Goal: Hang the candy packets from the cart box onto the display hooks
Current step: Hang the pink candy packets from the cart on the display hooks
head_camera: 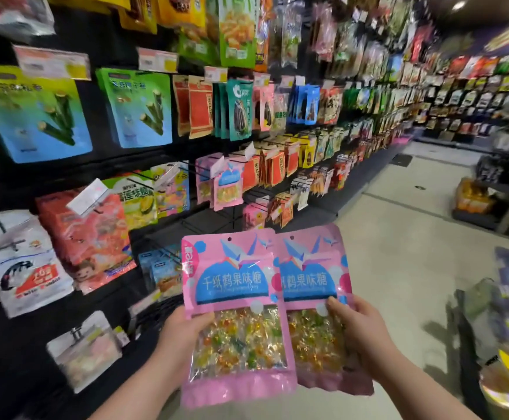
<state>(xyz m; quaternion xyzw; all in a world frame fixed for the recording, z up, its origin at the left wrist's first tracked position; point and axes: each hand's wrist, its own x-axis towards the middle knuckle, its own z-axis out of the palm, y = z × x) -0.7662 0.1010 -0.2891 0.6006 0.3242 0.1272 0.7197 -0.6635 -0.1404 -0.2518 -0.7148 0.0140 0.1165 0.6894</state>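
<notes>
As I look down the aisle, my left hand [183, 333] grips one candy packet [235, 301], my right hand [360, 334] a second packet [313, 268] overlapping behind; display wall [107, 50] left of them, grey floor [398, 237] beyond

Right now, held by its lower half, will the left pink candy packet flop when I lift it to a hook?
Probably stays upright: the left pink candy packet stands flat above the left hand. Its candy-filled bottom likely weighs it down. Glossy film may slip against the right packet.

Shop aisle: black display wall [104, 47] crowded with hanging snack packets [138, 107], pale floor [398, 237], dark shelving unit [489, 165], one ceiling light [458, 5].
</notes>
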